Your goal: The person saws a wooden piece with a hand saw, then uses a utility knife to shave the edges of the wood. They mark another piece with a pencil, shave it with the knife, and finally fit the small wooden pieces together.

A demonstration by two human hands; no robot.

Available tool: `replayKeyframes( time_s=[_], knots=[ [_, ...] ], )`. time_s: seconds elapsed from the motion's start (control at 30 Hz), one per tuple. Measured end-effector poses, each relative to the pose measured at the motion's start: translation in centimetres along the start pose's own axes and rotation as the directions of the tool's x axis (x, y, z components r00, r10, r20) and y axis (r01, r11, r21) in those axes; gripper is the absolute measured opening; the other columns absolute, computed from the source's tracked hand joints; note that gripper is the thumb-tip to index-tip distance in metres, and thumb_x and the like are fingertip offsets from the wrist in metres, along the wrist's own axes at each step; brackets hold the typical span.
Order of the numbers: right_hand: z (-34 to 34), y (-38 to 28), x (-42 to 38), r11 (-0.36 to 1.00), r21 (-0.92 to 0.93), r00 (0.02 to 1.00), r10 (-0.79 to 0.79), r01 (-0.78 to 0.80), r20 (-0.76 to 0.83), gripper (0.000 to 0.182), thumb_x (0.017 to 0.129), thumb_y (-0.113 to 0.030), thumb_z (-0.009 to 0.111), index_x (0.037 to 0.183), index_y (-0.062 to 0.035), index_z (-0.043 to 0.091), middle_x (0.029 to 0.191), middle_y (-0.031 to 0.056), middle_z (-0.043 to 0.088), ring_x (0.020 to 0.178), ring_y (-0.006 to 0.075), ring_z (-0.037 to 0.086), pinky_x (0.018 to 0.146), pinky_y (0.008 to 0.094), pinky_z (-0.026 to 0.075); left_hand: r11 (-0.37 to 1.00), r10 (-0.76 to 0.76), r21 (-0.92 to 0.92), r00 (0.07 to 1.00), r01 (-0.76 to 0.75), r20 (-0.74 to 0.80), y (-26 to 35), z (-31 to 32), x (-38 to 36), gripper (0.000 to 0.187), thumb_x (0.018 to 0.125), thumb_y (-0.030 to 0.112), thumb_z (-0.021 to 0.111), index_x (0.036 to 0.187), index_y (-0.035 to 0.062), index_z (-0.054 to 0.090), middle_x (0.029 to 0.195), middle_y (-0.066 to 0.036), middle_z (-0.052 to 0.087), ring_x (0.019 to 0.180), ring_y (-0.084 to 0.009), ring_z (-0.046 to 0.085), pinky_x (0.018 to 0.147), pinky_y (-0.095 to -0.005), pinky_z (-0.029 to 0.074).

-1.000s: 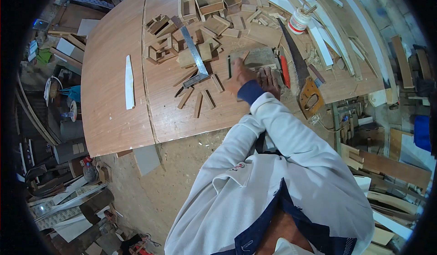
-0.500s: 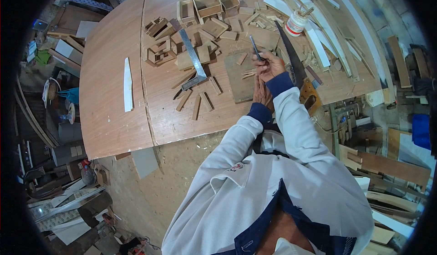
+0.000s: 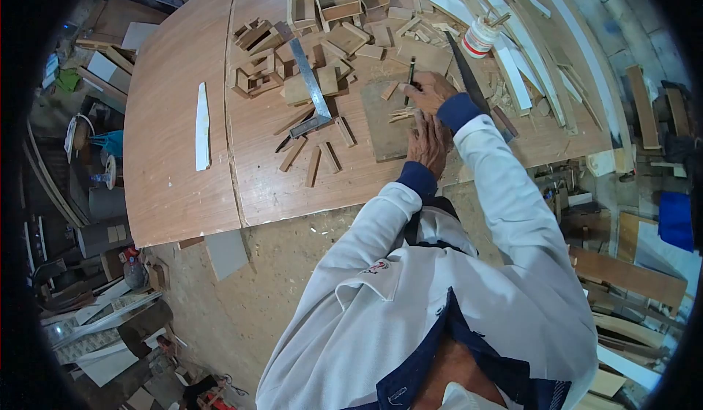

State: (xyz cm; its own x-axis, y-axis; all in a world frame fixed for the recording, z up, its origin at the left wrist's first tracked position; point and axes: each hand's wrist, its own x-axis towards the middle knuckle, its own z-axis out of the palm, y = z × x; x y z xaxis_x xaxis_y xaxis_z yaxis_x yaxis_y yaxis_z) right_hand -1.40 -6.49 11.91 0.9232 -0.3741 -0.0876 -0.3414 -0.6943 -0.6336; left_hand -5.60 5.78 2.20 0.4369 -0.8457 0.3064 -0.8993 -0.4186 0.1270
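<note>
My right hand [image 3: 433, 92] is closed around a slim, dark, pencil-like tool [image 3: 411, 79], which stands nearly upright over a worn flat board [image 3: 384, 133]. Just below it, my left hand [image 3: 428, 145] lies on the board's right side with fingers stretched forward. Thin wooden sticks [image 3: 400, 115] rest beside the left fingertips, and a small wood block [image 3: 389, 90] is close to the tool. To the right, a handsaw [image 3: 469, 75] lies with its handle hidden behind my right sleeve.
Left of the board are a metal try square [image 3: 310, 80] and several short wood strips [image 3: 313, 167]. Small wooden boxes [image 3: 336, 1] and offcuts stand farther back. A white glue bottle [image 3: 477, 38] holds sticks. Long white strips [image 3: 512, 73] line the right side; a white tapered piece [image 3: 202, 128] lies left.
My right hand has turned over and come down toward the board, bringing the slim tool closer to upright. My left hand now shows more fully. The whole view has shifted slightly.
</note>
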Motion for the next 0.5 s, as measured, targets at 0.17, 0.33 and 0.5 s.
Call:
replayKeyframes(
  time_s=[0.17,0.33,0.5],
  knots=[
    [1.3,0.4,1.2,0.959,-0.224,0.984,-0.161,0.176,0.080,0.031,0.082,-0.030,0.056,0.089,-0.0008,0.061,0.082,0.0224,0.062,0.077,0.0380,0.059,0.072,0.0429,0.046,0.999,0.014,0.046,0.997,-0.018,0.078,0.0,-0.1,0.0,0.056,0.083,0.029,0.052,0.125,-0.0072,0.042,0.133,-0.024,0.040,0.124,-0.0400,0.035,0.090,-0.0530,0.036],
    [2.0,-0.1,2.0,0.922,-0.345,0.967,-0.094,0.174,0.236,0.035,0.082,-0.032,0.053,0.093,-0.0002,0.062,0.097,0.0236,0.062,0.093,0.0369,0.060,0.085,0.0436,0.045,0.999,0.020,0.034,0.980,-0.027,0.197,0.2,-0.5,0.3,0.054,0.082,0.029,0.053,0.127,-0.0003,0.045,0.134,-0.024,0.040,0.126,-0.0416,0.031,0.088,-0.0557,0.037],
    [3.5,0.7,3.7,0.881,-0.417,0.970,-0.161,0.225,0.183,0.034,0.082,-0.032,0.053,0.096,-0.0022,0.062,0.099,0.0229,0.062,0.095,0.0365,0.060,0.086,0.0433,0.046,0.997,0.034,0.055,0.977,-0.046,0.210,0.2,-0.2,0.1,0.052,0.080,0.028,0.055,0.126,0.0047,0.049,0.134,-0.022,0.040,0.127,-0.0425,0.028,0.090,-0.0573,0.036]
  ],
)
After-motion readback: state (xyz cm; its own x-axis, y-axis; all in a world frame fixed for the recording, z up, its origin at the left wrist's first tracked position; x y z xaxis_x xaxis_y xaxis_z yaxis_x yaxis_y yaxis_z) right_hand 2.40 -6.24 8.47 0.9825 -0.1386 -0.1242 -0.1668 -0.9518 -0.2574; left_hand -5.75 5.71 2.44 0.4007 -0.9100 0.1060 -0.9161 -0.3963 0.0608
